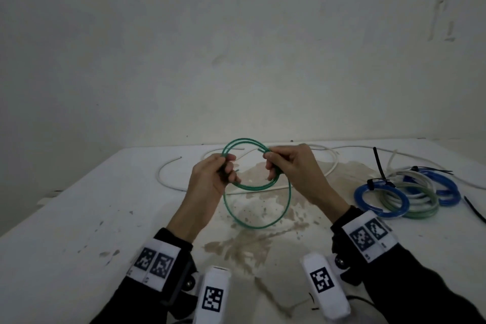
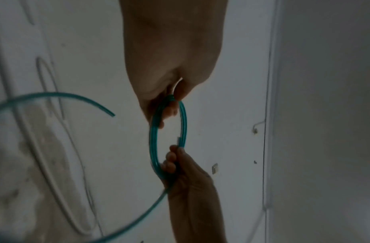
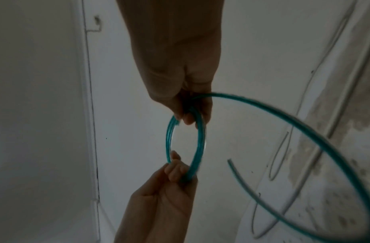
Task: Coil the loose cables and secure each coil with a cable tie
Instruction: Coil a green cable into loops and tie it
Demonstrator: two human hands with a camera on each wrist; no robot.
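Note:
A green cable (image 1: 256, 226) is held in the air over the white table (image 1: 79, 218), wound into a small coil of a few turns with one larger loose loop hanging below. My left hand (image 1: 223, 168) pinches the coil's left side, and my right hand (image 1: 273, 163) grips its right side. In the left wrist view the green coil (image 2: 152, 139) runs from my left hand (image 2: 169, 100) down to the right hand (image 2: 171, 164). The right wrist view has the green coil (image 3: 198, 141) between my right hand (image 3: 192, 111) and the left hand (image 3: 177, 171). One green cable end (image 2: 112, 114) sticks out free.
A loose white cable (image 1: 168, 181) lies across the table behind my hands. At the right sit blue and pale green coils (image 1: 381, 200), bound with black cable ties (image 1: 378, 166). A brown stain (image 1: 252, 242) marks the table's middle. A wall (image 1: 236, 47) rises behind the table.

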